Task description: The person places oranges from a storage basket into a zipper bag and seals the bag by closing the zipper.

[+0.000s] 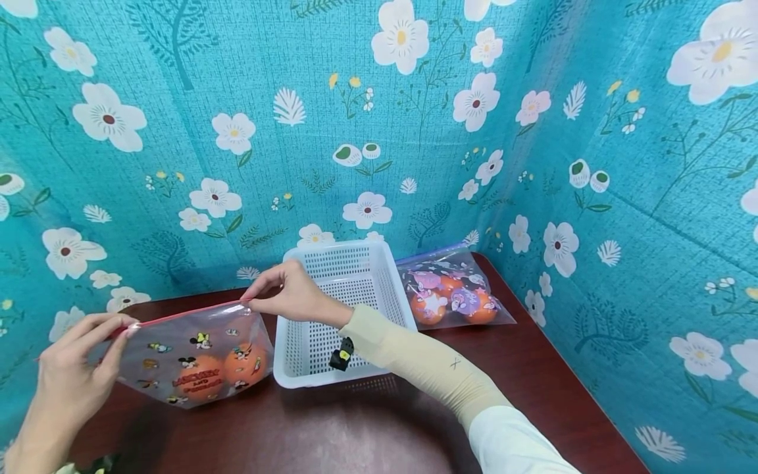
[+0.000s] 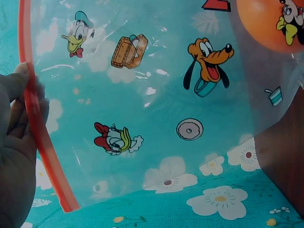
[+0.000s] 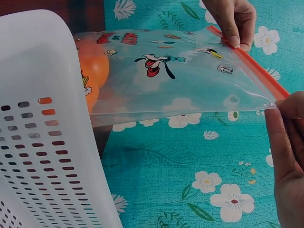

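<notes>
A clear zip bag [image 1: 172,352] printed with cartoon characters hangs between my hands, its red zip strip [image 1: 189,313] stretched taut along the top. Orange fruits [image 1: 204,375], round and smooth, lie at its bottom. My left hand [image 1: 77,372] pinches the strip near its left end between thumb and fingers. At the right end, the thumb and forefinger of my right hand [image 1: 296,296] pinch the bag's top corner. In the left wrist view, the red strip [image 2: 38,118] passes between the left thumb and fingers. Whether the zip is fully sealed cannot be told.
A white perforated basket [image 1: 287,355] stands beside the bag, under my right forearm. Right of it lies another zip bag [image 1: 474,270] with a purple strip and several orange fruits. The dark red table [image 1: 331,428] meets a flowered teal cloth [image 1: 266,164] behind and at the right.
</notes>
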Demonstrator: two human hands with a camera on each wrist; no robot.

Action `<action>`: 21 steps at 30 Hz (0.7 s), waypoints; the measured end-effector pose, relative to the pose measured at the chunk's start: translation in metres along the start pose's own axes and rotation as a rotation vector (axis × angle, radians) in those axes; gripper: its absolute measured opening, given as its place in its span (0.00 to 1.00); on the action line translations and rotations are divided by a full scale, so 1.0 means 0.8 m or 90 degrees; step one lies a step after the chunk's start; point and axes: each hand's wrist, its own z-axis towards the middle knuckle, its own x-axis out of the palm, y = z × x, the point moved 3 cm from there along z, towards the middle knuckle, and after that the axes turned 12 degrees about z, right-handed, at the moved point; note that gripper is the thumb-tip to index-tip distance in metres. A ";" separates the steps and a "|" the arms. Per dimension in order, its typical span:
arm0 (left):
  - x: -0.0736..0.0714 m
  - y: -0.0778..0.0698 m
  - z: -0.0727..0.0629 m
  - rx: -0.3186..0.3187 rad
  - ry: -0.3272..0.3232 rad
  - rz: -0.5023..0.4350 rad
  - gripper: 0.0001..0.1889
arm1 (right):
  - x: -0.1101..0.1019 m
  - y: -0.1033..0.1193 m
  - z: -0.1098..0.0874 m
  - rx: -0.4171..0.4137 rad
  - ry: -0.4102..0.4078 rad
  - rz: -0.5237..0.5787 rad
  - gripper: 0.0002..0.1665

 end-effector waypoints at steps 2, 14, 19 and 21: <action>-0.001 0.002 -0.001 -0.002 0.000 0.003 0.12 | -0.001 -0.001 0.000 -0.001 -0.001 -0.002 0.06; -0.006 0.026 -0.007 0.004 -0.027 0.006 0.13 | -0.005 -0.006 0.002 0.011 0.000 0.006 0.06; -0.007 0.036 -0.012 0.007 -0.044 0.001 0.26 | -0.006 -0.005 0.001 0.007 0.006 0.009 0.05; -0.008 0.039 -0.013 0.000 -0.045 0.009 0.27 | -0.006 -0.005 0.001 0.006 0.011 0.011 0.05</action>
